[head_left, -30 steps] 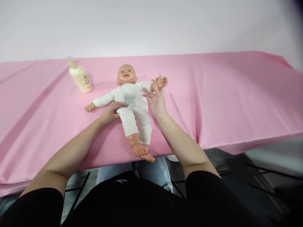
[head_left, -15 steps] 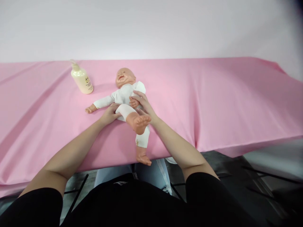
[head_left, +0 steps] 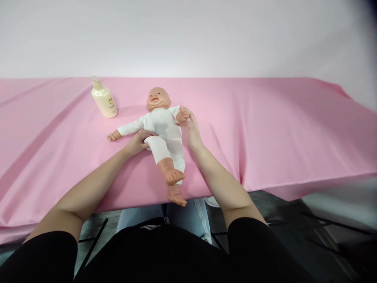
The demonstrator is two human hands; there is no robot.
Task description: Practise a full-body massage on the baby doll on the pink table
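A baby doll in a white cloth suit lies on its back, head away from me and feet toward the table's front edge. My left hand is wrapped round the doll's hip, fingers on its lower belly and thumb by the raised thigh. Beside the doll's chest, my right hand is closed on the doll's arm near its small hand, holding it up. That hand is slightly blurred, and some fingertips are hidden behind the arm. The doll's other arm stretches out flat to the left.
A cream pump bottle stands left of the doll's head. Pink cloth with folds covers the table and hangs over its front edge. Behind it is a white wall. My legs are under the table's edge.
My right hand has moved outward from the doll's belly, bringing the doll's arm up and to the right. The doll's raised leg has sunk lower. My left hand stays at the hip.
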